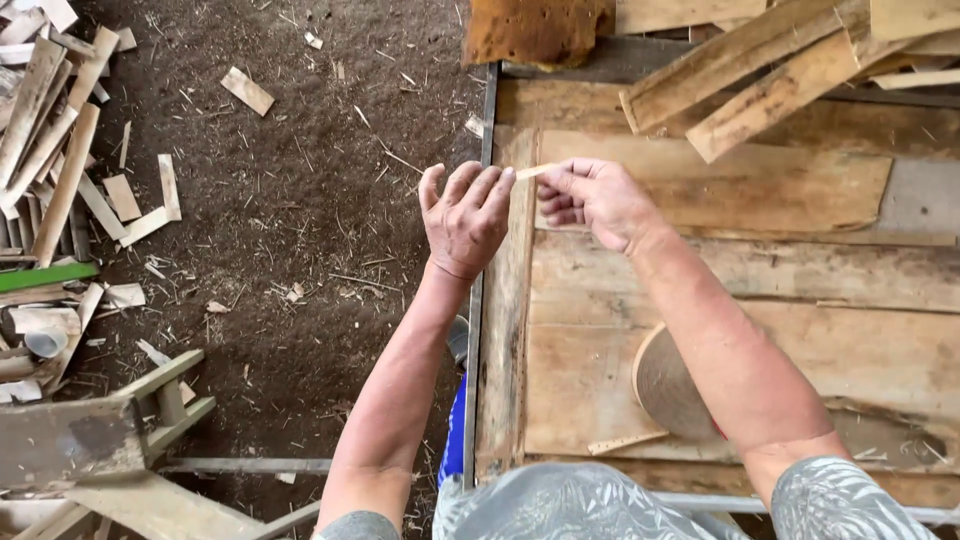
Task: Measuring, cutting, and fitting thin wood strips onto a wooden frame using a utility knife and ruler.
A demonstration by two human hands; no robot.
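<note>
**Thin strip held between both hands at the bench edge**

Your left hand and right hand meet over the near edge of the wooden bench, with a thin pale wood strip spanning the short gap between them. The right thumb and forefinger pinch one end of the strip; the left fingers curl over the other end, though the back of that hand hides the contact itself, so I cannot tell how firmly it grips.

Findings for doing this step well:

- Keep the pinch close to the strip's ends and light; a sliver this thin will likely snap if you bend it across the grain.
- Hold it level between the hands, so that you can sight along its length.
- Work over the bench top rather than the dirt floor (a dropped strip would be hard to find among the scattered offcuts there).
- Mind the metal bench rim under your left wrist.

Also noted: rough planks stacked at the far side of the bench, and a round wooden disc lying under your right forearm.
</note>
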